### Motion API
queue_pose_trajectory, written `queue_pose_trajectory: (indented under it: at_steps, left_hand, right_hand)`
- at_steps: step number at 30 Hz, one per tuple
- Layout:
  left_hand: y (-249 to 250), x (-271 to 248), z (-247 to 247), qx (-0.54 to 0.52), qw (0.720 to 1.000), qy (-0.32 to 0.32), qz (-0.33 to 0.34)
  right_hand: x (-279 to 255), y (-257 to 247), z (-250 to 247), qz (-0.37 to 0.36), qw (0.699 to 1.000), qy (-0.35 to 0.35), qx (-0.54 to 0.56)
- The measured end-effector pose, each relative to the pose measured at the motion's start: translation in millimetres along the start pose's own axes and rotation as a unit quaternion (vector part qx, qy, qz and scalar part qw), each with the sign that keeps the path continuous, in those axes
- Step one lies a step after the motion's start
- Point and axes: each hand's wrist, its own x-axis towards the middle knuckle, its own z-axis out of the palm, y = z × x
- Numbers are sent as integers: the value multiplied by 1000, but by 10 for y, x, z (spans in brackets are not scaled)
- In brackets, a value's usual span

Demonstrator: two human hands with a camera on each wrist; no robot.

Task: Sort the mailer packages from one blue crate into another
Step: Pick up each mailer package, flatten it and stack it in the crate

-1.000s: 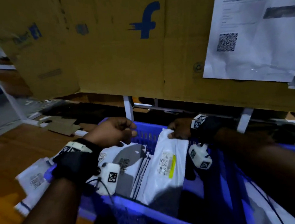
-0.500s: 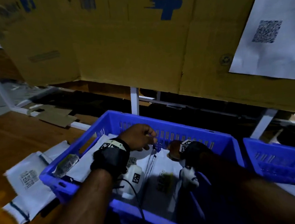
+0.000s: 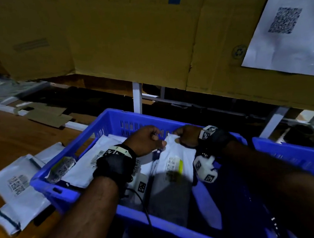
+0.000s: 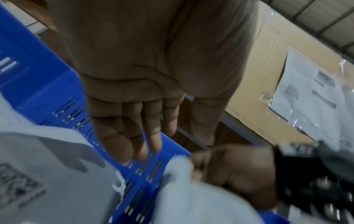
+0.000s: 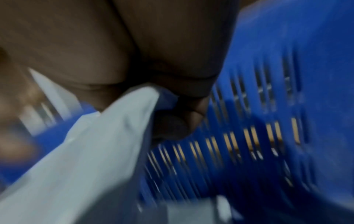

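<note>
A white mailer (image 3: 175,166) with a yellow-edged label stands on edge inside the left blue crate (image 3: 54,190), near its far wall. My right hand (image 3: 184,137) pinches its top edge; in the right wrist view the curled fingers (image 5: 172,125) clamp the mailer (image 5: 86,159). My left hand (image 3: 152,140) hovers just left of that edge. The left wrist view shows its fingers (image 4: 134,136) relaxed and holding nothing, above the crate wall (image 4: 38,83). More white mailers (image 3: 92,161) lie stacked in the crate's left half. A second blue crate (image 3: 286,155) stands to the right.
Several white mailers (image 3: 16,186) lie on the wooden table left of the crate. A large cardboard panel (image 3: 128,46) hangs close behind, with a printed sheet (image 3: 286,24) taped on it. A white post (image 3: 137,98) rises behind the crate's far wall.
My right hand has kept hold of the mailer and carried it toward the crate's far wall. My left hand has closed in beside it. My view has tilted down.
</note>
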Motion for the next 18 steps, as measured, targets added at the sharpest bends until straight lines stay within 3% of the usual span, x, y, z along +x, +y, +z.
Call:
queue_pose_trajectory:
  at_steps: [6, 10, 13, 18]
  left_hand:
    - [36, -46, 103, -104, 989, -108, 9]
    - [117, -52, 104, -167, 985, -13, 39]
    - [91, -20, -10, -213, 975, 55, 40]
    - [60, -48, -60, -204, 978, 33, 35]
  right_hand:
    - [-358, 88, -661, -35, 986, 89, 134]
    - [-498, 108, -854, -20, 956, 160, 245]
    - [-594, 104, -818, -7, 921, 142, 362]
    - [-649, 8, -504, 10, 867, 72, 492]
